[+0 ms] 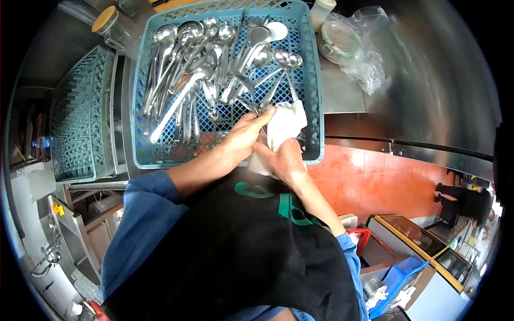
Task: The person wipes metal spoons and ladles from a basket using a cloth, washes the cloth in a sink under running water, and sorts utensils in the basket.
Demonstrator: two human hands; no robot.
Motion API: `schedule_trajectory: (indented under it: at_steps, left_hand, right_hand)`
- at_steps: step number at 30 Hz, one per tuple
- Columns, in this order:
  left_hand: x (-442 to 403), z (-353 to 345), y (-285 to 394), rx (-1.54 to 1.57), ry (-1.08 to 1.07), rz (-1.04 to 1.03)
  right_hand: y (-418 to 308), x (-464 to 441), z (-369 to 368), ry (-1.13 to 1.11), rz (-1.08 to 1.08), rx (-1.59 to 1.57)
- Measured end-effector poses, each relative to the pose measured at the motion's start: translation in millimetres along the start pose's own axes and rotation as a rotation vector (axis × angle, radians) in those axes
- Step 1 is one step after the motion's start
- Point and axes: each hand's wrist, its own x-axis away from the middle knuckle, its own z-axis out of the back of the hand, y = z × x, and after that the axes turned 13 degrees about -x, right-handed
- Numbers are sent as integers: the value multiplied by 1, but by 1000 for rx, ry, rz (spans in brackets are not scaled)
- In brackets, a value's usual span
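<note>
My left hand [243, 136] is closed around what looks like a metal spoon [248, 88], its upper end pointing toward the utensils; the rest is hidden by my fingers. My right hand [287, 162] grips a white cloth [286, 124], which bunches up beside my left thumb. Both hands meet over the near edge of a blue plastic basket [136, 101]. Inside it lies a pile of metal ladles [187, 85] and spoons, with two round-bowled ladles [287, 59] at the right side and a white disc-shaped piece [277, 31] toward the back.
Another blue-green rack [83, 117] stands at the left. Behind the basket are a jar with a wooden lid [105, 20] and a plastic-bagged item [345, 43]. Wet orange floor tiles [364, 176] show at the right, where a person in dark clothes [468, 203] stands farther off.
</note>
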Motion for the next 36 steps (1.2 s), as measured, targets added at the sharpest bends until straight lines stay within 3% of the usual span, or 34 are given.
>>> schedule_trajectory:
  at_steps: [2,6,7,8,10,12,14,16,20,21,22,24,26,28,30,32,34,36]
  left_hand:
    - [-15,14,-14,40,-12,-142]
    - [-11,29,22,-61,164,-202]
    - [-10,41,35,-320,178,-159]
    - [-6,45,46,-315,88,-179]
    - [0,56,66,-434,157,-116]
    - [-35,105,56,-690,401,-142]
    - [-17,93,86,-1034,571,-75]
    - [-48,149,61,-1594,777,-362]
    - [-9,101,57,-1699,819,-540]
    - [-5,95,50,-1674,942,-820]
    - [0,92,41,-1678,933,-827]
    - [10,86,19,-1607,507,-820]
    - [7,71,-3,-1772,175,-954]
    - [-7,55,-11,-1742,141,-1015]
    - [-19,46,-13,-1915,75,-868]
    - [-30,49,-18,-1815,137,-917]
    - [-31,51,-20,-1813,198,-938]
    - [-29,52,-20,-1776,201,-987]
  right_hand:
    - [11,1,-7,100,115,-186]
    - [18,1,-3,68,-7,-279]
    - [25,0,-4,101,-2,-352]
    - [32,0,-5,136,1,-422]
    - [35,3,-2,245,5,-544]
    - [24,11,13,426,11,-659]
    - [11,25,38,627,25,-782]
    - [-4,44,64,804,50,-879]
    - [-17,90,94,1028,58,-1012]
    - [-16,100,94,1057,59,-1047]
    - [-11,111,96,1089,63,-1086]
    - [-9,123,90,1093,71,-1146]
    - [-25,123,75,1251,-53,-1068]
    - [-6,131,67,1212,-14,-1101]
    - [8,137,62,1165,9,-833]
    - [12,140,61,1166,4,-719]
    - [11,141,66,1112,127,-1117]
    - [18,145,70,1133,129,-1122]
